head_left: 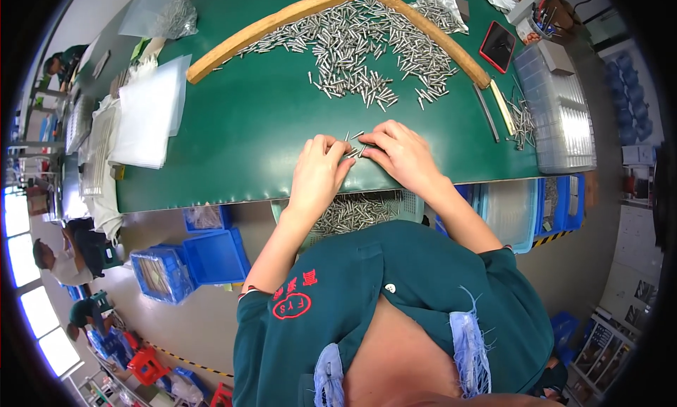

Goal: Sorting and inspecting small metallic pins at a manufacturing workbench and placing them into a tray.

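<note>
Red stitched characters [293, 285] on dark green shirt [345, 287], below left hand [320, 173]; under them (so farther from hand), red oval [291, 306] ringing small letters.

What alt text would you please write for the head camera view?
A person's left hand and right hand handle a few small metal pins near the front edge of a green table. Beyond them lies a large pile of similar pins, bordered by two wooden strips.

Shiny metal pins [345, 44] I see remotely, smooth wooden strips [282, 16], glossy green table [233, 139], clear plastic boxes [562, 111], matt cloth shirt [451, 273]
</note>
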Demonstrator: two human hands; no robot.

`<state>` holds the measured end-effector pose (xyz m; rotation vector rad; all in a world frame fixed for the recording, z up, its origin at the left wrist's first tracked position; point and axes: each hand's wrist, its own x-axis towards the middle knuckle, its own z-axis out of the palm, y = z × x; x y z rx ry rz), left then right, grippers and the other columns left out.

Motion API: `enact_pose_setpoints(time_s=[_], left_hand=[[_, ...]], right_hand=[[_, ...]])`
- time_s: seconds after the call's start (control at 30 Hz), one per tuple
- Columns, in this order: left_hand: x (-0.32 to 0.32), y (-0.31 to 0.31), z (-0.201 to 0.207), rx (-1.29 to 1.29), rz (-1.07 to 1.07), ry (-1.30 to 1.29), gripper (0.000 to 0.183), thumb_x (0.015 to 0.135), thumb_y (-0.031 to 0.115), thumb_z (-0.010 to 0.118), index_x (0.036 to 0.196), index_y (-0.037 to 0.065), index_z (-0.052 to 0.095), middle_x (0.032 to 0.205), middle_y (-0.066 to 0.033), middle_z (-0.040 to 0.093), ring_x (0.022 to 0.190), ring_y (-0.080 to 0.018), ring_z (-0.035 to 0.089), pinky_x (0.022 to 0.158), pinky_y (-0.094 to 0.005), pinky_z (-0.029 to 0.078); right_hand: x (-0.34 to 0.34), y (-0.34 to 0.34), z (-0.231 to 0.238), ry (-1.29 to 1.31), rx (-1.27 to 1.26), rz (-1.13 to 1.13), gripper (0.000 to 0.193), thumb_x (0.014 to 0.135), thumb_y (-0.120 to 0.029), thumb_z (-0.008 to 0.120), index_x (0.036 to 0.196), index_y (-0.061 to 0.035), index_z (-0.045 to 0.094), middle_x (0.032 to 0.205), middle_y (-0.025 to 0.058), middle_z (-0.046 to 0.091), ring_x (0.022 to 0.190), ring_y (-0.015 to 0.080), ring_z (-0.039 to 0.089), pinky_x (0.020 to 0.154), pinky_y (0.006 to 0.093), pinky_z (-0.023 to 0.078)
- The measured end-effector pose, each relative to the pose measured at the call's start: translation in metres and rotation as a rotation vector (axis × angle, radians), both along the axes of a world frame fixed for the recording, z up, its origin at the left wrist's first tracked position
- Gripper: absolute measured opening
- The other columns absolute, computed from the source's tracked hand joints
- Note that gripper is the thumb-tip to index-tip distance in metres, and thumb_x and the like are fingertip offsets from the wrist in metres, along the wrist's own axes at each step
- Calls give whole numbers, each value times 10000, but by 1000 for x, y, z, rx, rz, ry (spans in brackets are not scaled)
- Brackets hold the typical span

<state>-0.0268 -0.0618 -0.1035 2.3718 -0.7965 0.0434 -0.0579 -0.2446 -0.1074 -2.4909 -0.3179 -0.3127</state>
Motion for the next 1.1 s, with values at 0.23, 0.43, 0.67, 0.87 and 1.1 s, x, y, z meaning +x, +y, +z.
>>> enact_pose_setpoints(time_s=[0.23,0.43,0.67,0.87,1.1], left_hand=[[-2,2,5,12,-53,4,181,762,91,646,941,102,635,880,-66,532,823,-251,514,732,-347,437],[2,9,0,-52,-174,6,161,763,46,622,918,89,623,899,-63,545,825,-251,517,743,-344,435],[-2,15,4,-2,-85,-55,110,766,64,627,866,53,583,889,-78,553,824,-265,524,736,-358,435],[-14,13,5,100,84,11,142,774,80,629,899,50,570,888,-94,556,816,-286,535,730,-377,439],[-11,24,5,-51,-105,4,230,781,74,619,1002,47,561,915,-103,567,871,-279,557,750,-366,455]], right_hand=[[-13,-3,1,57,-42,-106,174,789,-197,647,951,-133,652,856,25,561,811,212,578,682,333,474],[-21,6,10,81,-2,-5,246,775,-213,663,1008,-139,635,870,23,550,814,203,573,668,325,471],[-11,12,8,86,-10,97,217,771,-187,665,977,-125,634,868,20,537,820,207,569,679,334,474],[-10,18,8,85,8,109,228,772,-186,665,985,-116,626,879,22,535,823,206,566,674,333,474],[-10,25,11,57,-2,103,256,755,-226,682,975,-111,619,912,16,534,826,205,565,663,341,478]])
